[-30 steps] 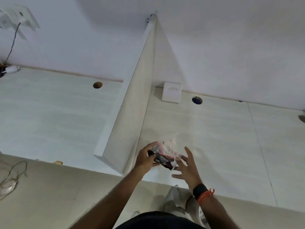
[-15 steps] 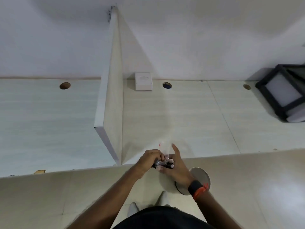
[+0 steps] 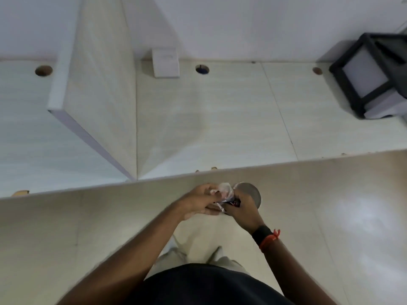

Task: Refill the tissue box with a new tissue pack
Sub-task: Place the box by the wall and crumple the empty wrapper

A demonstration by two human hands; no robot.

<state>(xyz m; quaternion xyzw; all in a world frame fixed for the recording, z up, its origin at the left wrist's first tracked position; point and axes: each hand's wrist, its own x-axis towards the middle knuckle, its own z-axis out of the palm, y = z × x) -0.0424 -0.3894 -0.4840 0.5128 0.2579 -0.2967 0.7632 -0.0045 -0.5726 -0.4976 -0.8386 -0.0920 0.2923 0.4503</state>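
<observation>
A white tissue box (image 3: 166,62) stands at the back of the desk against the wall, just right of the upright divider panel. Both my hands are over the floor in front of the desk edge. My left hand (image 3: 199,200) and my right hand (image 3: 242,205) together grip a crumpled clear plastic tissue pack wrapper (image 3: 225,193) with dark and red print. The wrapper is scrunched small between my fingers. Whether any tissues are inside it is hidden.
A round metal bin lid (image 3: 251,191) sits on the floor right under my hands. The divider panel (image 3: 97,84) splits the pale desk (image 3: 220,119). Cable holes (image 3: 202,69) dot the back. A black-framed box (image 3: 372,73) stands at far right.
My hands have drawn back from above the desk to over the floor and bin lid. The wrapper has been crumpled smaller. The view swung right, revealing the black-framed box.
</observation>
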